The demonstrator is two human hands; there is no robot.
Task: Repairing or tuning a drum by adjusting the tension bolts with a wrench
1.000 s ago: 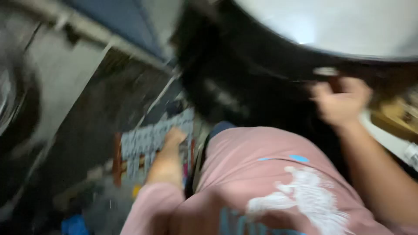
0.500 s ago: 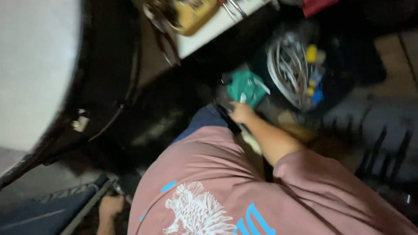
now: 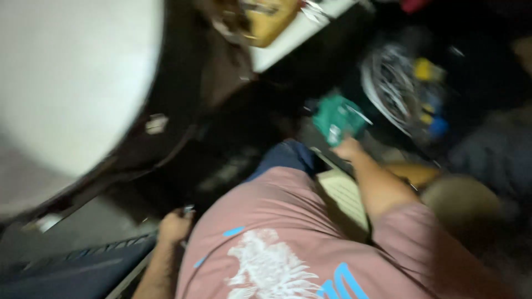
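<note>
right hand [image 3: 348,148] gripping flat green circuit board [image 3: 336,118]

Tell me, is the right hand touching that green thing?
Touching. The head view shows the right hand pressed up against the underside of the green object, no gap between them, though blur hides the exact grip.

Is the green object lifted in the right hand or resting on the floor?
Lifted: the right hand grips the green object from below, though blur hides what it is.
</note>
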